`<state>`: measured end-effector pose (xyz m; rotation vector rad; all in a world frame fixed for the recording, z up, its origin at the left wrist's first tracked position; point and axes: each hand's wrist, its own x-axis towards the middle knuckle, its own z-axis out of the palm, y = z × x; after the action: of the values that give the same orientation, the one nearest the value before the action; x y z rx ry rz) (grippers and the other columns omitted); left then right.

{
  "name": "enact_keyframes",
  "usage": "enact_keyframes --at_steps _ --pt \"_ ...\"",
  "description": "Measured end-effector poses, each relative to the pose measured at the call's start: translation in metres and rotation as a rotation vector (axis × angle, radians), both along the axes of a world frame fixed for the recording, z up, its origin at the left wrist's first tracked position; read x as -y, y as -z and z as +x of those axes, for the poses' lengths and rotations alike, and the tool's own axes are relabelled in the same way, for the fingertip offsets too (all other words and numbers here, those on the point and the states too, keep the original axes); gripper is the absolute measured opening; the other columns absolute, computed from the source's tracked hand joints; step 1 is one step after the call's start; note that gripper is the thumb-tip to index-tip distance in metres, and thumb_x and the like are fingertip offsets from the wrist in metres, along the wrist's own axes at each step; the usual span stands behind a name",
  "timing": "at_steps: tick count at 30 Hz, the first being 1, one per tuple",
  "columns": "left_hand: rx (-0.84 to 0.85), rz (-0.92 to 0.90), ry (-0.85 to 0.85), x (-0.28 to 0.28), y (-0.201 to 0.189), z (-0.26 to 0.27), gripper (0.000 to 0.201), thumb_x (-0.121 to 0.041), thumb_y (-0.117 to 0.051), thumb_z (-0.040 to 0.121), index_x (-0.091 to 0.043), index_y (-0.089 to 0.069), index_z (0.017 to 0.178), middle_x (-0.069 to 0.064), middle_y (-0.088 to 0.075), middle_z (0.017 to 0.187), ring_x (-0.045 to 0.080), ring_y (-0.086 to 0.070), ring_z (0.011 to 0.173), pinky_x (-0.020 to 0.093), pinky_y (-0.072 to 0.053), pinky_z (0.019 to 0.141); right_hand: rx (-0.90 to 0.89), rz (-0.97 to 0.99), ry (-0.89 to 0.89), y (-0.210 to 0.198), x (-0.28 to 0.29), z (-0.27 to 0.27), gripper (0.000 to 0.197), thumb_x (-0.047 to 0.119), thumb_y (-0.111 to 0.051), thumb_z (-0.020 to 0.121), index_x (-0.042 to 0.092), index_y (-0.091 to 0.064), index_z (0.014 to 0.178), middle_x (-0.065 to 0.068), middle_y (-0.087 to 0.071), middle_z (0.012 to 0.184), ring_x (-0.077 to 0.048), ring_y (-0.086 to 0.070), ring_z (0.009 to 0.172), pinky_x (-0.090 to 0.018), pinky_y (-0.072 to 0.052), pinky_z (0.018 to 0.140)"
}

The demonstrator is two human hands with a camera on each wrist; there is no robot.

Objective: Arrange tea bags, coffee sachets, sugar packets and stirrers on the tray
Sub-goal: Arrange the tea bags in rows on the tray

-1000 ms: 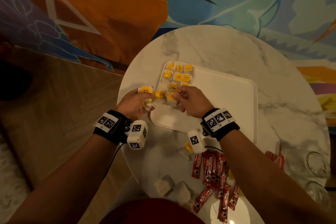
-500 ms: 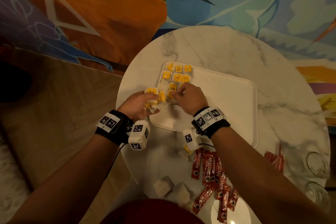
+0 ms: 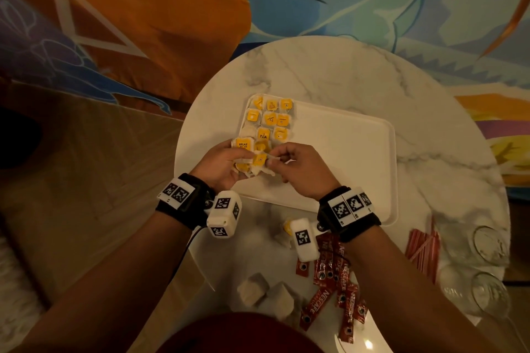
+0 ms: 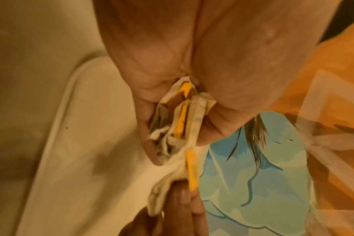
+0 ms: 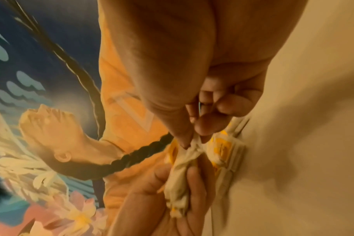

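Your left hand (image 3: 222,165) grips a bundle of tea bags (image 3: 249,162) over the near left corner of the white tray (image 3: 344,157), fingers curled round the crumpled paper and yellow tags. Your right hand (image 3: 301,169) pinches one tea bag (image 3: 262,158) at the edge of that bundle between thumb and fingertips (image 5: 184,138). More tea bags lie in rows (image 3: 271,120) in the tray's far left corner. On the marble bench (image 3: 329,71), nearer you, the red coffee sachets (image 3: 332,281) lie in a loose heap, two pale packets (image 3: 266,295) beside them to the left. Red stirrers (image 3: 424,249) lie to the right, next to two glasses (image 3: 487,266).
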<state>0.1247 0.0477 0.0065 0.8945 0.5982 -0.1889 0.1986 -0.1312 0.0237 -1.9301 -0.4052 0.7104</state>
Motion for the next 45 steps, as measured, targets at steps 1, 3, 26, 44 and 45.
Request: enact_keyframes --at_steps 1,3,26,44,45 --pt "-0.010 0.001 -0.019 -0.001 0.002 0.000 0.036 0.006 -0.052 0.089 0.001 -0.062 0.124 0.019 -0.070 0.109 0.031 -0.070 0.090 0.039 -0.061 0.074 0.002 0.014 0.031 -0.003 0.004 0.002 0.017 0.020 -0.076 0.088 0.007 -0.071 0.098 -0.012 -0.069 0.087 -0.007 -0.058 0.053 -0.021 -0.047 0.052" --pt "-0.027 0.002 -0.058 -0.002 0.005 0.000 0.030 0.003 -0.054 0.091 -0.001 -0.062 0.119 0.018 -0.069 0.100 0.028 -0.071 0.082 0.037 -0.060 0.069 0.017 0.051 0.119 -0.008 0.012 0.006 0.020 0.023 -0.077 0.088 0.006 -0.069 0.095 -0.013 -0.068 0.084 -0.012 -0.058 0.054 -0.020 -0.047 0.051" --pt "-0.035 0.350 0.139 0.023 0.001 -0.005 0.021 -0.008 -0.069 0.093 0.004 -0.067 0.110 0.022 -0.067 0.093 0.033 -0.061 0.078 0.038 -0.051 0.067 0.028 0.126 0.165 -0.001 0.036 0.004 0.013 0.019 -0.071 0.093 0.007 -0.069 0.097 -0.005 -0.069 0.073 -0.011 -0.063 0.062 -0.019 -0.047 0.059" --pt "-0.194 0.564 0.135 -0.012 -0.004 0.009 0.020 -0.007 -0.073 0.088 0.010 -0.071 0.099 0.022 -0.069 0.084 0.031 -0.066 0.073 0.043 -0.056 0.072 0.334 -0.431 0.097 0.044 -0.011 0.032 0.019 0.039 -0.067 0.090 0.024 -0.061 0.100 0.002 -0.072 0.093 -0.022 -0.066 0.091 -0.040 -0.055 0.079" --pt "-0.193 0.565 0.134 -0.012 -0.005 0.011 0.020 -0.007 -0.073 0.088 0.009 -0.071 0.099 0.021 -0.069 0.084 0.031 -0.067 0.072 0.039 -0.057 0.069 0.335 -0.442 0.102 0.044 -0.012 0.031 0.022 0.039 -0.067 0.090 0.023 -0.059 0.103 0.001 -0.072 0.096 -0.023 -0.066 0.092 -0.040 -0.055 0.080"
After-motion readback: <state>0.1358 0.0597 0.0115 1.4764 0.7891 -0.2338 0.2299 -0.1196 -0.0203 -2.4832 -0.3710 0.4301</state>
